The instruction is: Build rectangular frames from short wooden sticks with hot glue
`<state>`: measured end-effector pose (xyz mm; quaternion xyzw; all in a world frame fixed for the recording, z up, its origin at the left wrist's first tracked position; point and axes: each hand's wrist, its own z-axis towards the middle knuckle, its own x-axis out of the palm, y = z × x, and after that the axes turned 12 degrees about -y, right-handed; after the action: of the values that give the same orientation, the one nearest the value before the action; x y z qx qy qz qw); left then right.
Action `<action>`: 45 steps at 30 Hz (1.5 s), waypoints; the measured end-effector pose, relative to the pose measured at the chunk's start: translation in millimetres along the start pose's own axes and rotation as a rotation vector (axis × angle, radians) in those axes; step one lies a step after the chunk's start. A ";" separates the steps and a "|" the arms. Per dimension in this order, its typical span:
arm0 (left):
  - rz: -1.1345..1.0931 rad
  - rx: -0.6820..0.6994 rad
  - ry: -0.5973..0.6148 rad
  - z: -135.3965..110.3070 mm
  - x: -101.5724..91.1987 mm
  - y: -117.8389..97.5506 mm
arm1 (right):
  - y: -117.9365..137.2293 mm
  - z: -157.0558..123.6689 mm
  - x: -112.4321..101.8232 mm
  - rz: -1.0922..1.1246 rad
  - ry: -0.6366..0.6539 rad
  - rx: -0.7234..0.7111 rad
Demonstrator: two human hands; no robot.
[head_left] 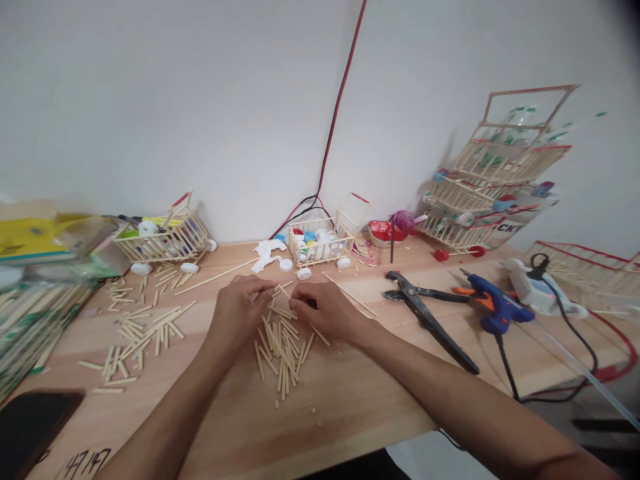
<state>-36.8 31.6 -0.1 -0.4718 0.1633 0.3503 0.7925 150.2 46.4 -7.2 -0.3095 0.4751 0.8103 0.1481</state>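
Observation:
Both my hands rest on a wooden table (350, 400) over a pile of short wooden sticks (283, 350). My left hand (239, 312) has its fingers curled and pinched on sticks at the top of the pile. My right hand (325, 312) is also curled, fingertips pressed on the same sticks, close to the left fingertips. A small stick-built cart (323, 241) filled with bottle caps stands just beyond the hands.
More cut sticks (140, 330) lie scattered at left, near another stick cart (165, 237). Black cutters (425, 313), a blue glue gun (493, 303) and cables lie at right. Stacked stick carts (495, 180) stand far right. A dark phone (33, 427) lies near left.

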 end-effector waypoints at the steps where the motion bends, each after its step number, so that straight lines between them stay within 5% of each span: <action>1: -0.003 0.001 -0.001 0.0 0.0 -0.3 | -0.3 0.0 0.2 -0.001 -0.001 -0.004; 45: 0.047 0.039 0.014 -0.7 0.3 -0.9 | -0.3 -0.6 -0.3 -0.036 0.011 -0.011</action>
<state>-35.9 30.8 -0.1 -0.4546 0.1865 0.3622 0.7921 150.8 46.0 -7.4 -0.3233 0.4656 0.8084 0.1584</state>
